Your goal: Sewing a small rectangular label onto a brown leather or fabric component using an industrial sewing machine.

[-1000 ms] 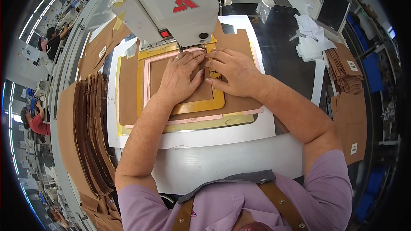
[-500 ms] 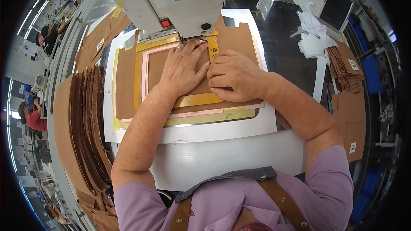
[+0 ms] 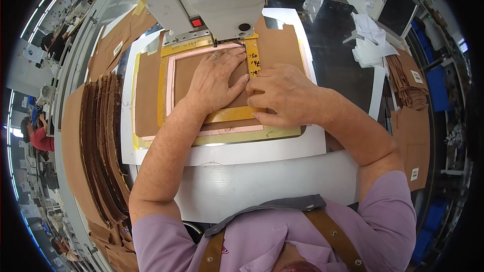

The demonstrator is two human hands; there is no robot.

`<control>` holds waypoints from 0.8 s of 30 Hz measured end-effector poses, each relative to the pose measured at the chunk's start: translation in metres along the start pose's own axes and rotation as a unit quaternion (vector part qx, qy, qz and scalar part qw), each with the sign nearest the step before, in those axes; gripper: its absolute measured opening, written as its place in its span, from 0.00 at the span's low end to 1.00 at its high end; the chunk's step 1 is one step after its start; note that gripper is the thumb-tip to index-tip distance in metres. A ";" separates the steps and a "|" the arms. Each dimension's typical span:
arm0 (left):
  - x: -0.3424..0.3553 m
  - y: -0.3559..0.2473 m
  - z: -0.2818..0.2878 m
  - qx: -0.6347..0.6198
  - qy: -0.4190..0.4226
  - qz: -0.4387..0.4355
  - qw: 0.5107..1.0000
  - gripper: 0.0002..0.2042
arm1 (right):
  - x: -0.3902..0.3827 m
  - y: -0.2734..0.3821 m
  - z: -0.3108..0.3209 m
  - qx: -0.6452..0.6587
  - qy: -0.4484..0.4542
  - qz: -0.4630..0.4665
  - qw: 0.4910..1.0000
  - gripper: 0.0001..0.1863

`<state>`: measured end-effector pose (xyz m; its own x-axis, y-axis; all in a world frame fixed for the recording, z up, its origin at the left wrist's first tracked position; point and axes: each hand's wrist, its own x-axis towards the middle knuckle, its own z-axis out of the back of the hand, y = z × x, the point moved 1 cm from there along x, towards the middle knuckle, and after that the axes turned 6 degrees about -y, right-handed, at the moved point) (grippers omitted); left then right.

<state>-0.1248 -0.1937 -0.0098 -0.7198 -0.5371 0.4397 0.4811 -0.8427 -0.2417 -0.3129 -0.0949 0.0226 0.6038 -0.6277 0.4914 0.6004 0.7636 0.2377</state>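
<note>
My left hand [image 3: 217, 81] lies flat on a brown fabric panel [image 3: 189, 78], fingers stretched toward the needle area of a white sewing machine head [image 3: 206, 5]. Its fingertips are close to the presser part [image 3: 229, 44]. Around that panel runs a yellow clamp frame [image 3: 229, 116], lined inside with a pink strip [image 3: 170, 83]. At the frame's right bar, my right hand [image 3: 282, 94] rests with bent fingers, its thumb by the lower right corner. Whatever is between those fingers is hidden. Underneath is a larger template [image 3: 201, 140] with yellow and pink edging.
Stacked brown fabric pieces [image 3: 98, 146] stand at the left. More brown pieces [image 3: 411, 141] with white labels lie at the right, below white sheets [image 3: 370, 45] and a dark-screened monitor [image 3: 398, 7]. White paper [image 3: 252, 158] extends under the template. Other people sit at far left.
My right hand has slid slightly nearer along the frame's right bar, baring more of its dark markings. My left hand stays flat, with its fingers shifted only a little.
</note>
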 end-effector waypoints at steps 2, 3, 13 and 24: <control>0.000 -0.003 0.001 0.005 0.003 0.017 1.000 0.25 | -0.002 0.000 0.001 0.006 0.007 -0.009 1.000 0.07; 0.000 -0.003 0.003 0.006 0.003 0.016 1.000 0.25 | -0.001 0.000 0.002 0.010 0.015 -0.016 1.000 0.08; 0.003 -0.001 0.002 0.033 0.012 0.001 0.999 0.26 | 0.000 -0.001 0.005 -0.020 0.028 -0.028 0.999 0.08; -0.004 -0.014 0.016 0.020 0.052 0.014 0.998 0.19 | -0.001 -0.010 0.004 -0.068 0.035 -0.061 0.995 0.12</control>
<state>-0.1203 -0.1793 0.0056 -0.7536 -0.5624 0.3403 0.5189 -0.8267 -0.2173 -0.3218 -0.1018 0.0231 0.5536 -0.7276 0.4050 0.7341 0.6560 0.1751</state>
